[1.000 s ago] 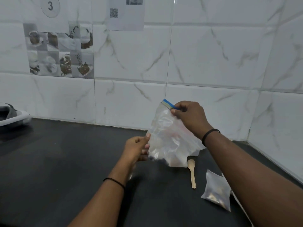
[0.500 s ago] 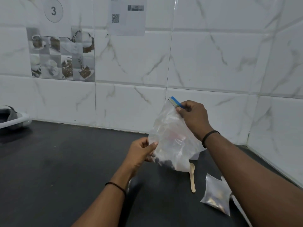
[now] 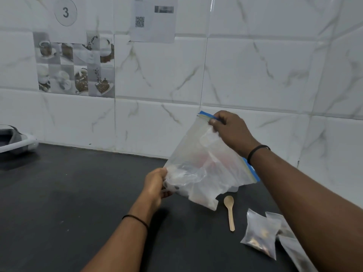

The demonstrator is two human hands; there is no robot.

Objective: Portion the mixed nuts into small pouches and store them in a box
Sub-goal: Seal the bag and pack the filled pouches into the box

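A large clear zip bag (image 3: 204, 165) with a blue seal strip hangs above the black counter (image 3: 68, 203), tilted. My right hand (image 3: 229, 130) pinches its blue top edge high up. My left hand (image 3: 155, 183) grips the bag's lower left corner, where a few dark nuts show through the plastic. A small wooden spoon (image 3: 230, 211) lies on the counter just below the bag. Small filled pouches (image 3: 260, 235) lie at the lower right, partly hidden behind my right forearm.
A white tiled wall rises close behind the counter and turns a corner at the right. A white and grey object (image 3: 13, 142) sits at the far left edge. A small white thing (image 3: 232, 189) peeks out under the bag.
The bag has been spread wider and tilted, its blue seal now running down to the right. My left hand moved down and left along the bag's bottom corner.
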